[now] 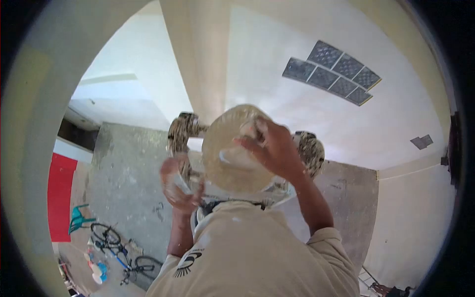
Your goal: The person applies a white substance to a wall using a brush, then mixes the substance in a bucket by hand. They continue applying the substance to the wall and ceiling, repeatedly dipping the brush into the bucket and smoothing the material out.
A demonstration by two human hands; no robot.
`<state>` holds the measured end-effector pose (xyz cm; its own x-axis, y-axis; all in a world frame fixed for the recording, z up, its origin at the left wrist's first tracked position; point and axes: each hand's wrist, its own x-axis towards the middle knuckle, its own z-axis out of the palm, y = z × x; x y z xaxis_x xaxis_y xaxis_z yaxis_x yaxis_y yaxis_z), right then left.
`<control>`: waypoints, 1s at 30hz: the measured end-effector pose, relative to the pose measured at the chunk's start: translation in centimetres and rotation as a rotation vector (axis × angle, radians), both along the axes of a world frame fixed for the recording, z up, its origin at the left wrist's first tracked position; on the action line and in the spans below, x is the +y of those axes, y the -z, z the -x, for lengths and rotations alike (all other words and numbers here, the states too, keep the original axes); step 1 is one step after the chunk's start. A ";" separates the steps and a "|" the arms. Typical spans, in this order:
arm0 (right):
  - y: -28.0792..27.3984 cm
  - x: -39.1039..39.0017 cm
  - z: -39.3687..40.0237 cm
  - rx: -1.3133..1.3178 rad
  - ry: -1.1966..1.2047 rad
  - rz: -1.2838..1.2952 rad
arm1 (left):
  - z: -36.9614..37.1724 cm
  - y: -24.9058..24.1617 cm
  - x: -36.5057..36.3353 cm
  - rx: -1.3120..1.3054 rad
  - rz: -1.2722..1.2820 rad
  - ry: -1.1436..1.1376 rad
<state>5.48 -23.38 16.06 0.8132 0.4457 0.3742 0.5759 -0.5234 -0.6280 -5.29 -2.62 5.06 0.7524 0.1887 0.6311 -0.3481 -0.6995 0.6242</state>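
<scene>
A round, tan disc-like surface [222, 148] with a pale smear lies in front of my chest. Over its right part is my right hand [277, 151], fingers curled together around something pale and blurred that I cannot make out. My left hand [180, 190] is at the lower left, beside the disc's edge. Motion smears its fingers, and a pale strip shows between them. A mottled, splattered brown-and-white rounded part [179, 136] stands left of the disc. Another such part [311, 151] is on the right, partly behind my right hand and wrist.
Dark patterned tiles [331, 72] are on the pale wall ahead. Far below on the grey floor [126, 163] are a bicycle [118, 247], a green chair [79, 219] and a red panel [62, 198]. A ladder-like frame [367, 279] shows at lower right.
</scene>
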 end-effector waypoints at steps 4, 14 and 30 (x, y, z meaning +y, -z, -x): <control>-0.2 -0.1 -0.1 -0.107 -0.025 0.004 | -3.6 -7.0 -3.8 0.153 -0.209 0.222; -1.1 -1.8 0.2 -0.110 0.040 -0.024 | -7.5 -8.7 -5.2 0.156 -0.238 0.297; -0.4 -3.9 1.0 0.072 -0.049 0.179 | -7.5 -7.2 -4.7 0.302 -0.203 0.480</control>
